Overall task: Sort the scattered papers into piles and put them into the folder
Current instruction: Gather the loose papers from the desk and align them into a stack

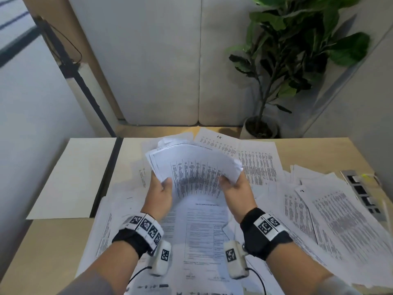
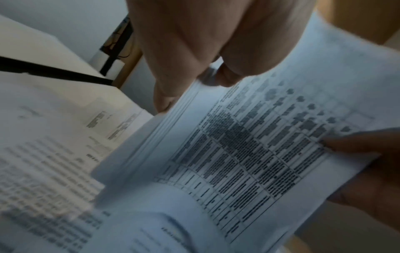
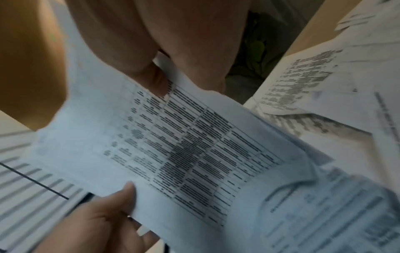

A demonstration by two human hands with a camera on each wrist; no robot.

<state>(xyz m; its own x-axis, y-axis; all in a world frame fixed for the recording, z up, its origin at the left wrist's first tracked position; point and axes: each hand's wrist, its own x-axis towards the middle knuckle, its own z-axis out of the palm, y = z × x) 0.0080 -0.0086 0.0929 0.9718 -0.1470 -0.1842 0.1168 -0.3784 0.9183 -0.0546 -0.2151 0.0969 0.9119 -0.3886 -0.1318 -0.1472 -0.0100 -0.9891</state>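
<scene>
The open folder (image 1: pixel 72 177) lies on the wooden table (image 1: pixel 314 150), left of the stack of papers (image 1: pixel 195 167). The left hand (image 1: pixel 160 194) pinches the left edge of that stack, thumb on top, and the right hand (image 1: pixel 236 188) pinches its right edge the same way. The stack is bent and lifted up above the loose printed sheets (image 1: pixel 331 213), which lie spread under it and to its right. A potted plant (image 1: pixel 297 56) stands behind the stack, past the table
</scene>
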